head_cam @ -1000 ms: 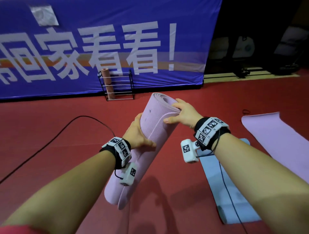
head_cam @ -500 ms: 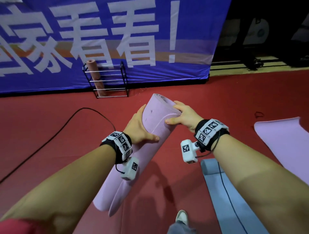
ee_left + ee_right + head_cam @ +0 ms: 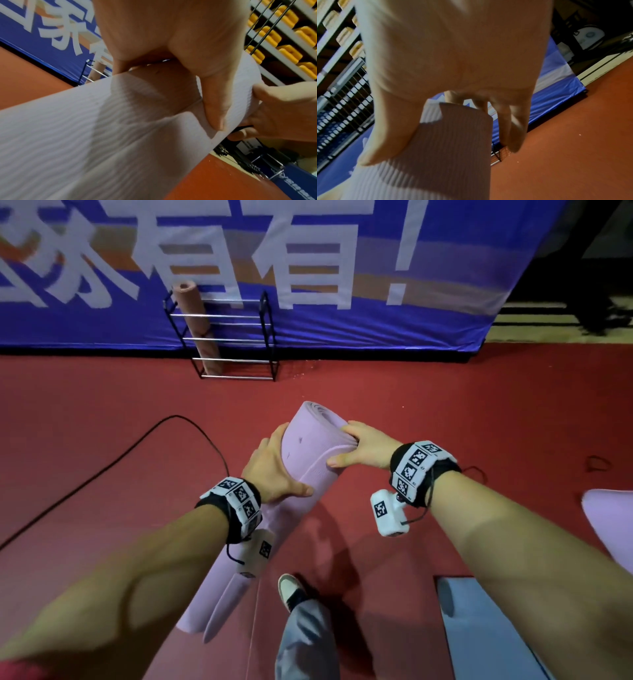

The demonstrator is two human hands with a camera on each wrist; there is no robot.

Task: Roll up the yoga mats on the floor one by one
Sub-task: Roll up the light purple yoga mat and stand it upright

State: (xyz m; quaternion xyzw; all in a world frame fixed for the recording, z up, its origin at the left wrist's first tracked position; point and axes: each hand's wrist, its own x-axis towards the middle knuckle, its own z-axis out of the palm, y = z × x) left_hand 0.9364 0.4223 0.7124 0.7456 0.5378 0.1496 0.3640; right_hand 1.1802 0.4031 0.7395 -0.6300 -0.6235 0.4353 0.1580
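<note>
Fingers of the left hand (image 3: 274, 470) pass behind the rolled lilac yoga mat (image 3: 298, 450) and are hidden in the head view; only the thumb lies across its front. Both wrist views are blurred, palms filling the top half. Lower end of the roll sits behind the left forearm, with a loose flap hanging beside it, and whether it touches the red floor (image 3: 102, 412) cannot be told. Roll is held tilted between the hands, upper end away from the person. Left hand wraps its middle section; right hand (image 3: 363, 448) clamps the upper end, fingers curled over the spiral edge, thumb on the outer side. Mat surface is finely ribbed, foam-like, a tight cylinder. A blue mat (image 3: 486, 628) lies flat at lower right, cut off by the frame and the right forearm; another lilac mat (image 3: 609, 518) shows only a corner. A pinkish roll (image 3: 197, 326) stands in a black wire rack (image 3: 236, 340) against a blue banner (image 3: 376, 330). One shoe (image 3: 291, 590) stands below the roll.
</note>
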